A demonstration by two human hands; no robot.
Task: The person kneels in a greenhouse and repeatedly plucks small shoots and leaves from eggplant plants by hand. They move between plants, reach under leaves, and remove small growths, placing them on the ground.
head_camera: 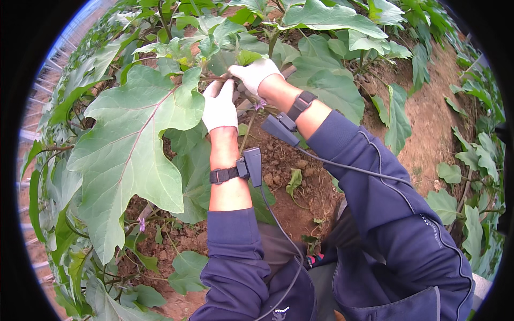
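My left hand [221, 105], in a white glove, reaches up to a purplish stem [215, 78] of an eggplant plant and pinches it near a branching point. Close beside it on the right, my right hand [257, 76], also gloved in white, closes on the same part of the plant with its thumb nearly meeting my left fingertips. Its other fingers are mostly hidden. Just below the right hand hangs a purple eggplant flower [260, 104]. A broad eggplant leaf [140, 132] with a purple midrib spreads to the left of my left hand.
Cabled dark sensors [253, 166] are strapped to both wrists, one cable running along the right sleeve [361, 160]. More eggplant leaves [333, 18] crowd the top. A bare soil ridge [429, 120] lies right, another plant row [478, 156] beyond it. A second flower [141, 224] shows lower left.
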